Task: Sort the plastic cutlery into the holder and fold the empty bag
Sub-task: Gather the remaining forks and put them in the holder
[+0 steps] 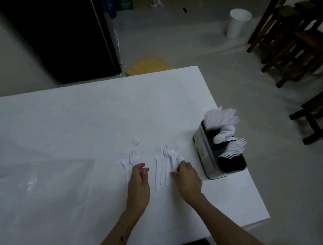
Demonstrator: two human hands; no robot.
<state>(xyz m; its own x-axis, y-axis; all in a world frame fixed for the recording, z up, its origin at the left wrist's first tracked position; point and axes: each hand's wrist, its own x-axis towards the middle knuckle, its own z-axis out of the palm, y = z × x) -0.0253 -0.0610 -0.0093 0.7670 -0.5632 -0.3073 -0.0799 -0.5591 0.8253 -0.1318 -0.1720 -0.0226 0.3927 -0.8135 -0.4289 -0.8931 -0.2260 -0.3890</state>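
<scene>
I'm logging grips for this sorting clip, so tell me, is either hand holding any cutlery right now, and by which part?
Left hand: nothing held, fingers curled. Right hand: fingertips rest on the handles of the forks lying on the table; a closed grip cannot be told.

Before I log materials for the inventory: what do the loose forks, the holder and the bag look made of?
Forks: thin white plastic, slightly translucent.
Holder: looks like brushed metal outside with a dark interior; unsure.
Bag: clear plastic film, glossy glare, lying flat.

On the white table (pixel 78 119), loose white plastic forks (pixel 161 165) lie at centre frame — the right hand (pixel 188 178) rests fingers-down on them, the left hand (pixel 139 184) curled beside. A dark compartmented cutlery holder (pixel 210 157) stands right; a clear plastic bag (pixel 35 182) lies flat left.
</scene>
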